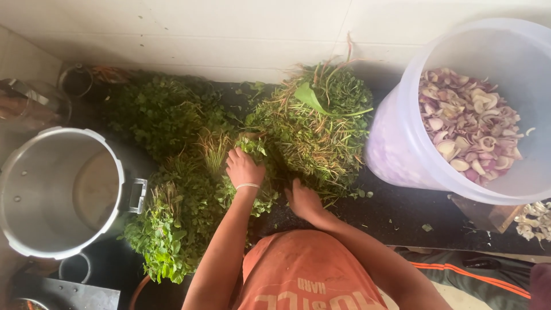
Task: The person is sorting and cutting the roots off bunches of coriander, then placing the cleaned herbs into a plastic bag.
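Bunches of green leafy herbs lie piled on a dark counter. My left hand, with a thin band at the wrist, grips a small bunch of herbs with pale stems. My right hand presses into the underside of a large tangled bunch of herbs with reddish stems. More leafy bunches lie at the left, roots pointing upward.
A large empty steel pot with a side handle stands at the left. At the right stands a translucent plastic bucket holding sliced purple onion. Peeled garlic cloves lie at the far right. A white tiled wall runs behind.
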